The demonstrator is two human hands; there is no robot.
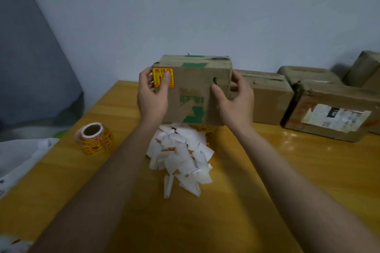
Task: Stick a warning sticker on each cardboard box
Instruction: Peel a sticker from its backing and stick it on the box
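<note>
Both hands grip the cardboard box [195, 90] above the table [287, 170]: left hand [152, 96] at 9 o'clock, thumb pressing the warning sticker [163, 77] (yellow and red) on its upper-left corner; right hand [234, 100] at 3 o'clock. Sticker roll [94, 138] stands at 8 o'clock, backing scraps [181, 158] at 6.
</note>
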